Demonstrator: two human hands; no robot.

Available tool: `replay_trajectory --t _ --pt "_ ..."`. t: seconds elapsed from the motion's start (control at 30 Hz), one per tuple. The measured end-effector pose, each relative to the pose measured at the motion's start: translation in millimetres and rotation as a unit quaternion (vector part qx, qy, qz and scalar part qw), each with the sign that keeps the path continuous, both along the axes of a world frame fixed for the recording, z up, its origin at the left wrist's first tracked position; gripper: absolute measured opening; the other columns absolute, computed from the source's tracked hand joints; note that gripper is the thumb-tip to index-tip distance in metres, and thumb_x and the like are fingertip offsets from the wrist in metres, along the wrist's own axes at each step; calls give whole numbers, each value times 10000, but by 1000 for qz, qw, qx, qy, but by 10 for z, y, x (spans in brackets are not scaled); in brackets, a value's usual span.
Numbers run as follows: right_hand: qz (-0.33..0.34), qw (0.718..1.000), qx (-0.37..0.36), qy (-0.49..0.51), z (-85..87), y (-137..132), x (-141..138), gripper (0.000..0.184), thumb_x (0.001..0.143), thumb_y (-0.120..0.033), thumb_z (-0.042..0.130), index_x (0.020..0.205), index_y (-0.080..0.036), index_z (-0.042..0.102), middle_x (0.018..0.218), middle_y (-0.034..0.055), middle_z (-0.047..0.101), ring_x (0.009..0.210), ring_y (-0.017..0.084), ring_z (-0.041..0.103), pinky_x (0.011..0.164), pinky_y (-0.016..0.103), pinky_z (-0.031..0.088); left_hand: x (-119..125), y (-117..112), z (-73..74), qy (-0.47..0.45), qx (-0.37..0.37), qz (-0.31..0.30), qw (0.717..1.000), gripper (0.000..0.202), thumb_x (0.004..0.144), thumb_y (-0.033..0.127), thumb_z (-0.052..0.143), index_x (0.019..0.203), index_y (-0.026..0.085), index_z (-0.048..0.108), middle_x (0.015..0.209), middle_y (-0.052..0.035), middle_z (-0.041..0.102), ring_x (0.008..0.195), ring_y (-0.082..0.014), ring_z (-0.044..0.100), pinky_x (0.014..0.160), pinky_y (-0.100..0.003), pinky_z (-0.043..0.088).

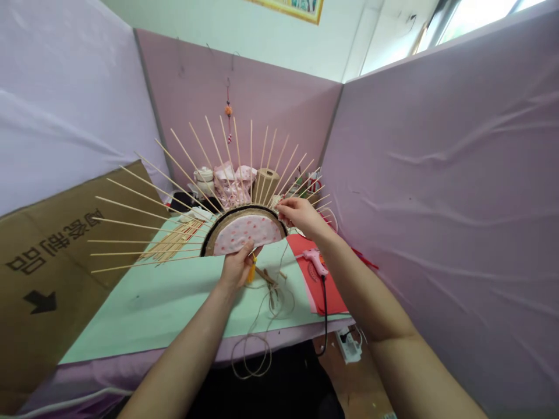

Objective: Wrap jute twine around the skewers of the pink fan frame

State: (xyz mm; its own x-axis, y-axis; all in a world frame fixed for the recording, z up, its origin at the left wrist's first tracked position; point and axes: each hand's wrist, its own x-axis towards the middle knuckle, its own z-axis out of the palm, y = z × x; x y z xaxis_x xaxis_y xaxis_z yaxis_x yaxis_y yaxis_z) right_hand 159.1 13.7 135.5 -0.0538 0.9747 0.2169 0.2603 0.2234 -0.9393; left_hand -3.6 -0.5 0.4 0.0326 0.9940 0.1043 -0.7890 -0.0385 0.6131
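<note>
My left hand (238, 265) grips the straight lower edge of a half-round craft piece (244, 231), thumb on its front. The piece has a pink-spotted white fabric face, a brown band and a black rim. Thin wooden sticks (196, 174) fan out from its curved edge. At the right end of the curve, my right hand (297, 212) is closed in a pinch among the stick bases. A strand of twine (283, 256) rises toward it from loose loops on the table; the fingertips are partly hidden. A yellow tassel (252, 270) hangs beside my left hand.
On the right, a pink glue gun (315, 262) lies on red sheets (329, 297), its black cord dropping over the edge. Loose sticks (174, 240) lie left on the green table cover (174, 302). A twine spool (265, 179) stands behind; cardboard (78, 250) leans left.
</note>
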Motion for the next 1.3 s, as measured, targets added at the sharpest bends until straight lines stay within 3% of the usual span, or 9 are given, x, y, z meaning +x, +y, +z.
replay_trajectory --t 0.27,0.47,0.6,0.77,1.0,1.07,1.13,1.23,1.3 --pt "12 999 -38 19 357 363 -172 178 816 -99 590 645 -143 573 541 -12 603 396 36 434 408 159 389 57 -85 69 -49 -43 19 998 269 686 95 765 902 207 649 877 17 738 884 -142 697 984 -401 513" --pt "88 993 -71 -35 408 666 -546 207 827 -111 643 640 -141 559 543 2 613 474 75 551 529 236 536 138 -162 106 -75 -113 25 991 141 743 54 694 838 154 663 813 -23 736 753 -127 700 871 -295 573" --pt "161 970 -37 -177 337 815 -810 241 839 -133 638 614 -146 554 519 -3 610 484 88 568 549 244 537 163 -210 115 -92 -146 16 985 66 797 75 653 833 128 666 791 -46 734 708 -123 701 780 -239 591" --pt "155 962 6 -223 346 934 -975 226 778 -90 693 659 -173 519 495 -32 558 477 112 565 521 239 497 185 -259 161 -129 -168 28 977 68 820 65 630 810 127 655 748 -38 724 685 -114 703 742 -211 595" --pt "91 969 154 -169 585 806 -653 65 905 -152 548 905 -192 497 837 12 594 556 91 587 517 236 490 194 -271 187 -153 -173 56 971 89 815 21 609 809 104 641 735 -41 715 656 -105 691 782 -263 603" --pt "69 943 230 -230 569 639 -393 62 882 -145 567 916 -189 542 865 19 608 612 104 584 583 258 491 178 -268 190 -145 -176 60 972 77 810 33 620 798 105 643 739 -46 717 663 -110 695 771 -251 602" --pt "64 887 323 -323 466 422 -98 80 829 -134 626 876 -190 592 869 25 621 712 137 589 685 293 487 162 -267 199 -139 -183 66 971 74 811 44 623 771 104 640 721 -50 713 660 -114 698 739 -228 600" --pt "100 810 415 -402 163 83 315 44 892 -203 595 884 -200 638 942 60 666 903 185 610 822 345 463 143 -265 213 -138 -191 83 968 76 802 51 635 748 105 638 693 -44 705 633 -110 691 708 -214 596" --pt "59 766 470 -433 -81 -92 524 66 910 -253 594 931 -218 646 1005 70 688 956 199 602 858 370 433 135 -262 216 -139 -185 99 968 69 779 50 661 755 112 641 685 -29 703 620 -103 684 718 -223 598"
